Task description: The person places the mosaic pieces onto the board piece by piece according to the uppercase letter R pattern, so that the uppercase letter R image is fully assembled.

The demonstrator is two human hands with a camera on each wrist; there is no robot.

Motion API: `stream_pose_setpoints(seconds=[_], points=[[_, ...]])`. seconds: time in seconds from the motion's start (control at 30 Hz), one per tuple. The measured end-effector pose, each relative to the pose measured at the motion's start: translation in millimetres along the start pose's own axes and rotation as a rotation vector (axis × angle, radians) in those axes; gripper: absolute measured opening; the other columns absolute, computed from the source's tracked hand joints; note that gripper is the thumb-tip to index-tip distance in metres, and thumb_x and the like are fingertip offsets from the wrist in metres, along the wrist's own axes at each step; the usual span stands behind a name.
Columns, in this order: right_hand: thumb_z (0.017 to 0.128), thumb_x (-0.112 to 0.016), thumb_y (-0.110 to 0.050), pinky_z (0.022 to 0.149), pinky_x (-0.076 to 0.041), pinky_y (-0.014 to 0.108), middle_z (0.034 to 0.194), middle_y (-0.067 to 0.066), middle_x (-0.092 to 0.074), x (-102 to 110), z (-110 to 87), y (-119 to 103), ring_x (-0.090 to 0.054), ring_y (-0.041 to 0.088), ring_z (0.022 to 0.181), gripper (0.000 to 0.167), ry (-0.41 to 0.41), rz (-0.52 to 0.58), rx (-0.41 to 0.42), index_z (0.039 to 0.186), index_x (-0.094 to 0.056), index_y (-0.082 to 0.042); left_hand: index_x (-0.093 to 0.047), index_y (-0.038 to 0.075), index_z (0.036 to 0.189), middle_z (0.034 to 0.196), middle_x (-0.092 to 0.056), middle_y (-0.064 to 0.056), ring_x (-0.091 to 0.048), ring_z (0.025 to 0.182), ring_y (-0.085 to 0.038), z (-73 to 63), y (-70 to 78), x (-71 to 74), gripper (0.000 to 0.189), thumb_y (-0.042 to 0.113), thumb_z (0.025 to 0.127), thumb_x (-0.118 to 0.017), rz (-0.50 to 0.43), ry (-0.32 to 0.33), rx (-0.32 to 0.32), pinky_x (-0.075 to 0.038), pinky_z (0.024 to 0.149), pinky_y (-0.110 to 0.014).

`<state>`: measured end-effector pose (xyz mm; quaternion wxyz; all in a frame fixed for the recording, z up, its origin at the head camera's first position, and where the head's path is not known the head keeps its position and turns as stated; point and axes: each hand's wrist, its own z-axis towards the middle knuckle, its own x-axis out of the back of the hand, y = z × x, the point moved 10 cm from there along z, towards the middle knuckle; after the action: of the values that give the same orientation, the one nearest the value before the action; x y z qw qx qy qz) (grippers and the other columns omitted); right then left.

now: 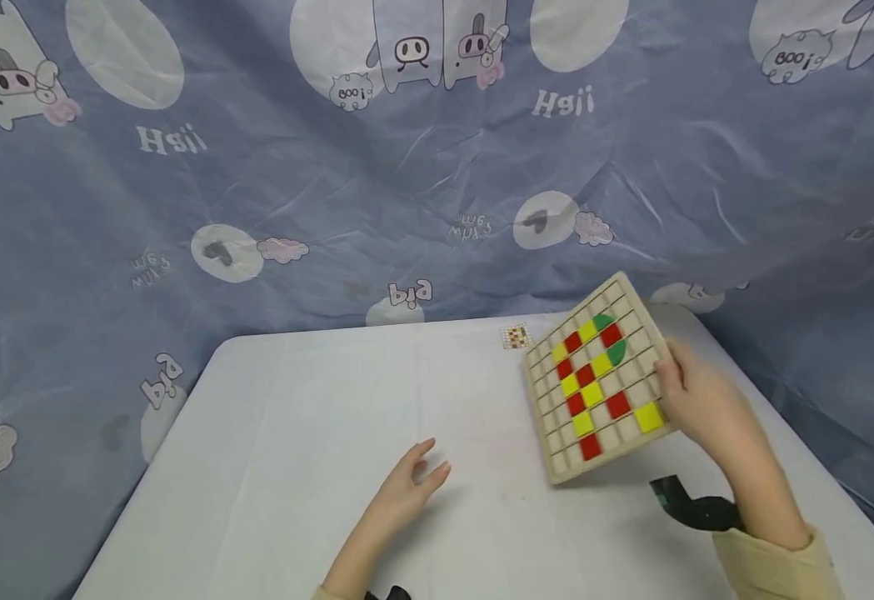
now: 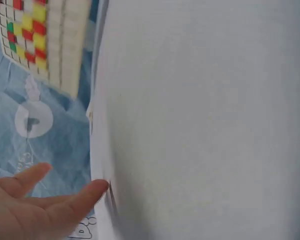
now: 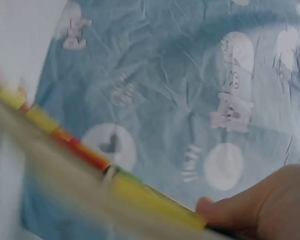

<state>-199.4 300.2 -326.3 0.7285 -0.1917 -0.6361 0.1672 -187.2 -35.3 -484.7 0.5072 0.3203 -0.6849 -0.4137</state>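
Observation:
My right hand (image 1: pixel 702 400) grips the right edge of a wooden grid board (image 1: pixel 556 450), thumb on its front face. Tilted up off the white table, the board shows red, yellow and green pieces set in its squares. The same board (image 2: pixel 67 50) appears at the upper left of the left wrist view. In the right wrist view it is blurred and nearly edge-on, with the right thumb (image 3: pixel 230 212) at its rim. Left of the board, my left hand (image 1: pixel 399 492) hovers over the table with thumb and fingers spread, holding nothing.
A small printed card (image 1: pixel 516 337) with a coloured grid pattern lies near the table's back edge, just left of the board. The white tabletop (image 1: pixel 294 433) meets a blue patterned curtain (image 1: pixel 377 183) behind and at both sides. A black strap (image 1: pixel 699 510) sits by the right wrist.

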Motion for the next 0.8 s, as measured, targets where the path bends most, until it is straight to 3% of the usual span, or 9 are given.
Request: stream_pose_setpoints(seconds=[0.13,0.23,0.3,0.43,0.6,0.8], points=[[0.098,-0.054,-0.008,0.039,-0.038,0.040,0.084,0.029,-0.065,35,-3.2,-29,-0.055,0.030,0.052,0.043,0.276,-0.236,0.130,0.135,-0.043,0.010,-0.041,0.002,0.147,0.152,-0.034,-0.033,-0.037,0.137,-0.054,-0.7,-3.3,-0.1,0.073,0.050,0.096,-0.058,0.009,-0.019,0.008,-0.040,0.105,-0.064],[0.088,-0.063,0.001,0.032,-0.030,0.036,0.070,0.024,-0.061,35,-8.0,-47,-0.045,0.026,0.041,0.048,0.460,-0.362,0.247,0.133,-0.049,0.010,-0.040,0.001,0.148,0.154,-0.025,-0.036,-0.033,0.139,-0.055,-1.7,-3.7,-1.7,0.074,0.050,0.096,-0.057,0.012,-0.033,0.009,-0.036,0.109,-0.064],[0.082,-0.067,0.006,0.030,-0.028,0.034,0.066,0.023,-0.060,30,-10.1,-52,-0.042,0.026,0.041,0.054,0.537,-0.416,0.307,0.134,-0.051,0.009,-0.038,0.000,0.148,0.155,-0.019,-0.038,-0.032,0.139,-0.055,-2.6,-4.2,-2.3,0.076,0.051,0.096,-0.058,0.013,-0.031,0.019,-0.035,0.109,-0.064],[0.085,-0.065,0.005,0.031,-0.025,0.032,0.060,0.021,-0.053,27,-9.9,-51,-0.037,0.025,0.039,0.049,0.605,-0.459,0.332,0.133,-0.053,0.008,-0.037,0.000,0.149,0.156,-0.013,-0.040,-0.032,0.139,-0.054,-3.8,-4.6,-2.1,0.075,0.048,0.096,-0.058,0.013,-0.018,0.027,-0.036,0.110,-0.063],[0.089,-0.060,0.006,0.031,-0.021,0.032,0.057,0.022,-0.051,44,-10.4,-43,-0.029,0.022,0.036,0.042,0.684,-0.459,0.320,0.131,-0.056,0.009,-0.037,0.001,0.150,0.157,-0.014,-0.038,-0.034,0.139,-0.053,-1.4,-4.1,-2.3,0.073,0.048,0.097,-0.057,0.026,-0.019,0.038,-0.036,0.110,-0.062],[0.095,-0.054,0.000,0.030,-0.022,0.039,0.073,0.031,-0.059,66,-10.2,-24,-0.037,0.032,0.038,0.044,0.648,-0.365,0.215,0.138,-0.050,0.006,-0.037,0.001,0.149,0.157,-0.016,-0.037,-0.038,0.136,-0.053,0.4,-5.8,-2.7,0.070,0.044,0.098,-0.056,0.027,-0.030,0.061,-0.038,0.110,-0.060]])
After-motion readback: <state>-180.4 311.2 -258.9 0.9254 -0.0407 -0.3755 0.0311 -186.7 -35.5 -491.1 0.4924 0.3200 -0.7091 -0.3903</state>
